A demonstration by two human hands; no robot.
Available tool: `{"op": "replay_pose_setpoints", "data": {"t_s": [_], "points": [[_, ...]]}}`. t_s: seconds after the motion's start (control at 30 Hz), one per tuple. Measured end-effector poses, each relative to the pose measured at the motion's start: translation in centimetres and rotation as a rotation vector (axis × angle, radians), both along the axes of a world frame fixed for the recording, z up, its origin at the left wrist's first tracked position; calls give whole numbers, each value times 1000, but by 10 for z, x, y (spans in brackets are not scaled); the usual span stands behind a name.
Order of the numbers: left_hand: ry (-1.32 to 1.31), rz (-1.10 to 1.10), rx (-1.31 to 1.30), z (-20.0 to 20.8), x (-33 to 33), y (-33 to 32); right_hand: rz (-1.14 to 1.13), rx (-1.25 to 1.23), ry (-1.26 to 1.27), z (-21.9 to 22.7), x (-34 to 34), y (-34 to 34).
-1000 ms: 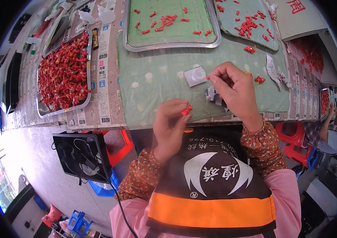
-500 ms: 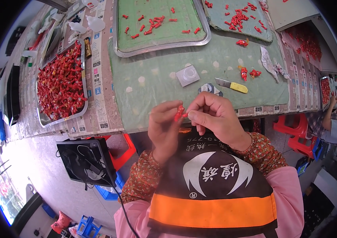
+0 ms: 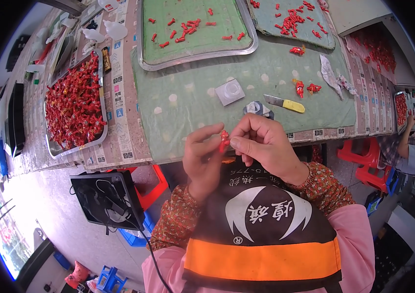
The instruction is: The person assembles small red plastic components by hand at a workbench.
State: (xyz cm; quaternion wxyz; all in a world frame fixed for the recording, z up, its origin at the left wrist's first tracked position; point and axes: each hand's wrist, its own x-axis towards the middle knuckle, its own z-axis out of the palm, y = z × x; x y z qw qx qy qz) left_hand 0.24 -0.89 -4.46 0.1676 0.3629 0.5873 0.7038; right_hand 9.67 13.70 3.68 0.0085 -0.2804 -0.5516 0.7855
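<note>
A small red figure-like plastic piece (image 3: pixel 224 140) is held up between my two hands, just off the table's front edge. My left hand (image 3: pixel 202 156) pinches it from the left between thumb and fingers. From the right, my right hand (image 3: pixel 266 146) has thumb and forefinger closed at the side of the same piece; its other fingers are curled. Beyond the hands lie a crumpled blue-and-white cloth (image 3: pixel 258 109), a yellow-handled knife (image 3: pixel 293 106) and a pale square block with a round recess (image 3: pixel 230 92).
A metal tray heaped with red pieces (image 3: pixel 75 105) stands at left. At the back are a green-lined tray (image 3: pixel 168 58) and a board with scattered red parts (image 3: pixel 290 39). Loose red pieces (image 3: pixel 299 88) and crumpled tissue (image 3: pixel 331 75) lie right. Another person (image 3: pixel 410 151) sits far right.
The red piece has turned a little between my fingers and now stands more upright. Both hands keep nearly the same place and grip.
</note>
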Motion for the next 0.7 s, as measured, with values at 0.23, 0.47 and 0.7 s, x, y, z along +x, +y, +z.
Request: {"op": "replay_pose_setpoints", "data": {"t_s": [0.23,0.47,0.7], "points": [[118,23,-6,-1,0,2,10,4,-16,-4,1,2],[335,58,-41,-2,-2,4,48,31,-59,-9,3,6],[594,105,5,-10,-10,7,66,48,-100,-15,5,7]]}}
